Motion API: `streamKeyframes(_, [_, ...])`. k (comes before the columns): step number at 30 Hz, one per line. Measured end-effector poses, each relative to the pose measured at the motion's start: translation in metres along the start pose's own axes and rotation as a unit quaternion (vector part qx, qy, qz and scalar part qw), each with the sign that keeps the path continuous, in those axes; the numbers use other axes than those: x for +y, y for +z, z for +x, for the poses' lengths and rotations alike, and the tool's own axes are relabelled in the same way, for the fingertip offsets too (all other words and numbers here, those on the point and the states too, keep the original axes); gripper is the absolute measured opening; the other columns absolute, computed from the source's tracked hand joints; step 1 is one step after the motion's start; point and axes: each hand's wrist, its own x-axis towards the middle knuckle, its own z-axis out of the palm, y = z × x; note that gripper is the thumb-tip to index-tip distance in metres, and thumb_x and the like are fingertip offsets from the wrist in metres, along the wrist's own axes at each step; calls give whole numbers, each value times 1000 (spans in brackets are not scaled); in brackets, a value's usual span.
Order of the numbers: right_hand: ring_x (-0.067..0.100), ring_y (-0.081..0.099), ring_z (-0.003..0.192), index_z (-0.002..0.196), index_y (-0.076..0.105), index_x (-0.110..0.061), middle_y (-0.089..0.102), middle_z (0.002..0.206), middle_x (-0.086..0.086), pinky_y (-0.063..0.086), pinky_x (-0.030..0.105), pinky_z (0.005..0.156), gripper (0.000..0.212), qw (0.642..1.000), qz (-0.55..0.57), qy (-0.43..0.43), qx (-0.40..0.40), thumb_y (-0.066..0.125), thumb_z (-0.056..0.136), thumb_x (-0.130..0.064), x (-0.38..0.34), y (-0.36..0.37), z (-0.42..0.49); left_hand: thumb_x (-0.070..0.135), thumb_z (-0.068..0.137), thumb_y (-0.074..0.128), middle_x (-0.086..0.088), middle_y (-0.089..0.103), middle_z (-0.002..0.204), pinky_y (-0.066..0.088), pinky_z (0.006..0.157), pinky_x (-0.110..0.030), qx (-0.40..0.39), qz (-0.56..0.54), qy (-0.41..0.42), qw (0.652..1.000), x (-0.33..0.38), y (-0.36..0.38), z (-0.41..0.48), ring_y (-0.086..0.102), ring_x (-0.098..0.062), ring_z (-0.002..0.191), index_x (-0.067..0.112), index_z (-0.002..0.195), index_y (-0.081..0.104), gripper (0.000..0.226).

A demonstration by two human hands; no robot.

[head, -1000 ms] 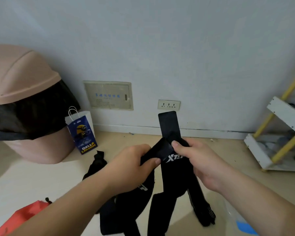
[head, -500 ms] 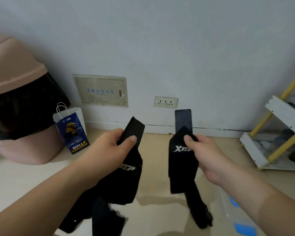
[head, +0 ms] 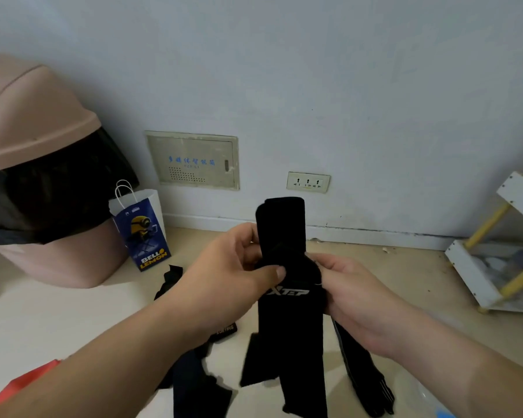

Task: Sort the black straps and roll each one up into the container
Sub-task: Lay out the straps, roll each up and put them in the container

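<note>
Black strap (head: 290, 327) upright between left hand (head: 224, 273) and right hand (head: 354, 300), above pale floor (head: 73, 321)

I read XTEP in slanted white capitals across the front of the black strap (head: 290, 327) held up at centre. On the blue-and-white paper bag (head: 142, 233) standing by the wall, I make out BELLO LEMON in yellow near the bottom, under a yellow cartoon figure. A small white label near the bag's top is too blurred for me to read. The beige wall panel (head: 194, 159) carries a row of blue Chinese characters with a fainter line beneath, and neither is sharp enough to read. A second strap (head: 225, 328), lower and to the left of the first, shows small white letters I cannot settle.
</note>
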Motion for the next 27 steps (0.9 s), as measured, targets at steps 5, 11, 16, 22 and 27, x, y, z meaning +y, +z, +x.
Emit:
streamKeyframes(5, [25, 73, 104, 118, 80, -18, 78, 120, 14, 54, 37, 93, 31, 998, 55, -2, -33, 51, 111, -27, -2, 4, -2, 3, 91, 76, -2, 81, 94, 64, 86, -40, 86, 29, 18, 996, -4, -2, 3, 79, -23, 87, 14, 105, 71, 19])
streamKeyframes(11, [26, 70, 99, 119, 77, -7, 78, 115, 14, 53, 40, 91, 39, 995, 90, -7, -29, 50, 107, -32, -1, 0, -1, 12, 97, 72, -3, 80, 93, 62, 88, -48, 96, 57, 25, 993, -11, -6, 7, 75, -32, 94, 29, 98, 79, 18])
streamKeyframes(16, [29, 69, 111, 122, 78, -11, 74, 129, 18, 48, 45, 98, 40, 994, 96, -6, -49, 45, 110, -32, -5, 1, -3, 6, 90, 78, -3, 78, 84, 59, 65, -23, 97, 17, 21, 995, -11, -4, 8, 71, -16, 73, 15, 101, 74, 15])
streamKeyframes(22, [27, 68, 108, 127, 76, -13, 75, 126, 14, 48, 44, 98, 40, 992, 111, 9, -65, 45, 108, -31, -6, 1, -2, 6, 89, 79, -3, 75, 81, 58, 76, -40, 105, -33, 9, 994, -13, -2, 12, 68, -17, 75, 11, 96, 74, 11])
streamKeyframes(27, [26, 68, 106, 125, 77, -14, 75, 125, 14, 48, 42, 98, 40, 992, 109, 13, -65, 44, 107, -29, -5, 0, -3, 7, 88, 80, -8, 75, 84, 58, 84, -49, 110, -52, 4, 993, -17, -1, 15, 69, -23, 79, 12, 96, 74, 11])
